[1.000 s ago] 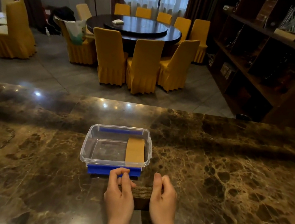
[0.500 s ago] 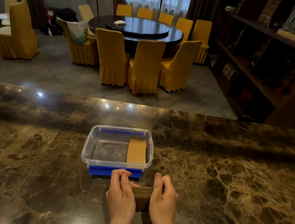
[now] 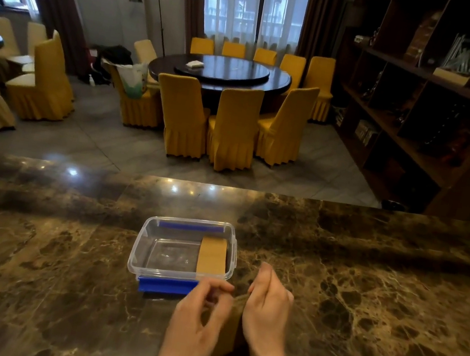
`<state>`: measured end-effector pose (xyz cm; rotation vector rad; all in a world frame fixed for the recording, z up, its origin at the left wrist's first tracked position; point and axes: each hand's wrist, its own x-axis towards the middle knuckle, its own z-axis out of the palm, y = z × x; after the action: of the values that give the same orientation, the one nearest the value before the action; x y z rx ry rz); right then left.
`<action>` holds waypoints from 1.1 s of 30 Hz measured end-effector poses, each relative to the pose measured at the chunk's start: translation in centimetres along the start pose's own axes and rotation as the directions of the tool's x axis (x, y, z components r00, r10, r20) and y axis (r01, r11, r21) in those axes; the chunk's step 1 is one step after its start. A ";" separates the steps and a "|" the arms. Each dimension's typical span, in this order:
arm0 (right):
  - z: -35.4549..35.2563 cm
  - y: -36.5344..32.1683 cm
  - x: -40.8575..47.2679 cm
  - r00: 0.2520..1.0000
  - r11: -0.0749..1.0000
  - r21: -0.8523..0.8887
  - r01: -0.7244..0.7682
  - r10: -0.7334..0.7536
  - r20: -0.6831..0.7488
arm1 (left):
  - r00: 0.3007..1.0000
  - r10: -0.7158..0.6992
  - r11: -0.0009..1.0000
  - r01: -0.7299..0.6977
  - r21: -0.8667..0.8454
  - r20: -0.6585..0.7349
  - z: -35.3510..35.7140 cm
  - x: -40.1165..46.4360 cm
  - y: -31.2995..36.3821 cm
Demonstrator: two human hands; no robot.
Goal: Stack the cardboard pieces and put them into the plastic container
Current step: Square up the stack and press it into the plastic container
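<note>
A clear plastic container [image 3: 140, 243] with blue clips stands on the marble counter, near the front. One stack of cardboard pieces [image 3: 212, 256] lies inside it against the right wall. Just in front of the container, a second stack of cardboard pieces [image 3: 233, 328] is tilted up on end between my hands. My left hand [image 3: 195, 324] presses its left side and my right hand [image 3: 268, 312] grips its right side. My palms hide much of that stack.
The dark brown marble counter [image 3: 361, 310] stretches wide to both sides. Beyond its far edge lie a tiled floor, a round table [image 3: 221, 70] with yellow chairs, and wooden shelves [image 3: 429, 102] at the right.
Both hands have lifted and tilted the cardboard stack up from the counter, closer to the container's near right corner. My view has risen slightly.
</note>
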<state>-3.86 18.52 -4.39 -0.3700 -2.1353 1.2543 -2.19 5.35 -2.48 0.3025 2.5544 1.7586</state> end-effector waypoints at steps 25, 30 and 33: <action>1.5 -9.5 2.3 0.852 0.893 0.350 -0.284 0.068 0.519 | 0.998 -0.057 0.947 0.061 -0.316 0.020 -5.9 6.3 1.4; 4.4 -10.3 2.7 0.867 0.974 0.138 -0.181 0.092 0.489 | 0.994 -0.110 0.947 0.111 -0.302 0.021 -7.5 7.8 -0.3; 5.2 -9.9 3.4 0.861 0.984 0.031 -0.175 0.137 0.490 | 0.990 -0.119 0.950 0.135 -0.281 0.072 -8.3 8.5 -1.5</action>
<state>-9.09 11.78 3.53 -0.2108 -2.5043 1.6566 -11.88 -1.36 -0.14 0.1686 2.1875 2.0033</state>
